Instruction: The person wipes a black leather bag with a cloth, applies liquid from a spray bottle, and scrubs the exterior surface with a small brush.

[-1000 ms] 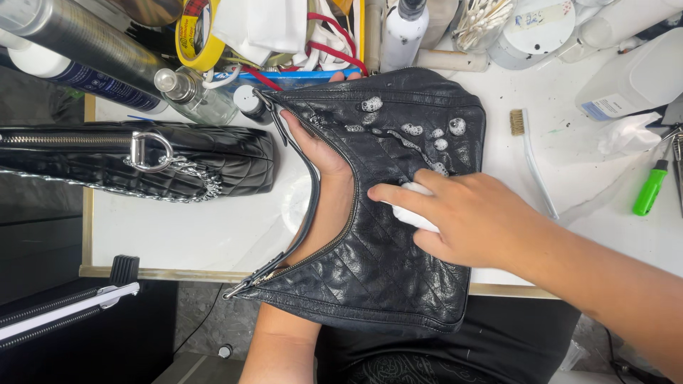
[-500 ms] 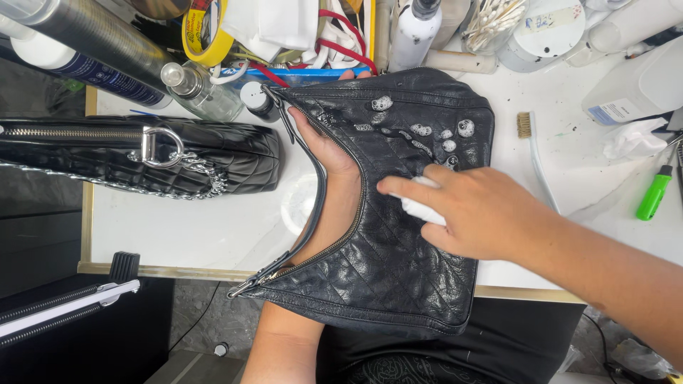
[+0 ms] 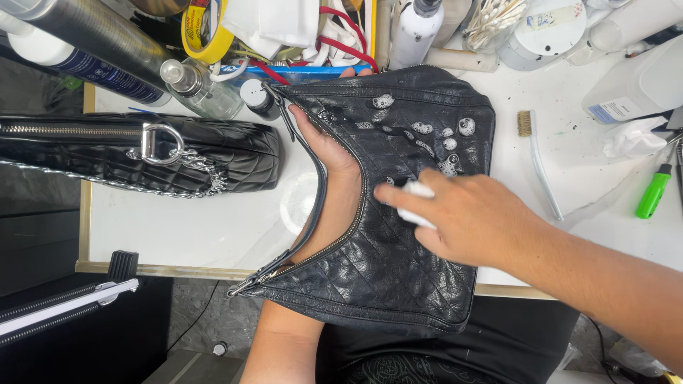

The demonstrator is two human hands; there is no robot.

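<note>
The black quilted bag [image 3: 398,256] lies on the tabletop [image 3: 185,227]. The left hand [image 3: 324,146] braces inside it, fingers hidden; the right hand [image 3: 469,217] grips a white pad [image 3: 415,203], best rubbed gently through the foam [image 3: 445,146].

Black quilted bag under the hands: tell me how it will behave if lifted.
The black quilted bag would probably flop: its leather creases and sags around the left hand inside it. The foam blobs likely make it slippery near the right hand. It probably won't roll.
</note>
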